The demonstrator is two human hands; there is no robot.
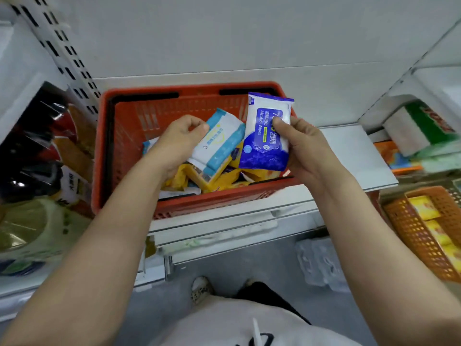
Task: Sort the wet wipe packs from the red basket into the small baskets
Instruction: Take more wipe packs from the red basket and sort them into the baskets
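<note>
Both my forearms are bare and reach forward, converging toward the middle. My left hand (178, 139) is palm-down with the wrist bent, fingers curled, thumb and fingertips pinching the light blue and white wipe pack (219, 141) at its end. My right hand (303, 146) is raised a bit higher, thumb pressed across the front of the dark blue alcohol wipes pack (265, 136), fingers wrapped behind it, holding it upright.

Big basket (139, 156) sits on the shelf (361, 156), centre frame. Loose packs (199, 178) piled inside it. Left hand (174, 143) holds a pack (219, 143) above the pile; right hand (304, 146) holds the alcohol wipes pack (264, 136) at its 3 o'clock, packs touching. Small basket (409, 233) at 4 o'clock, lower level, packs inside. Bagged goods (45, 146) at 9 o'clock.
</note>
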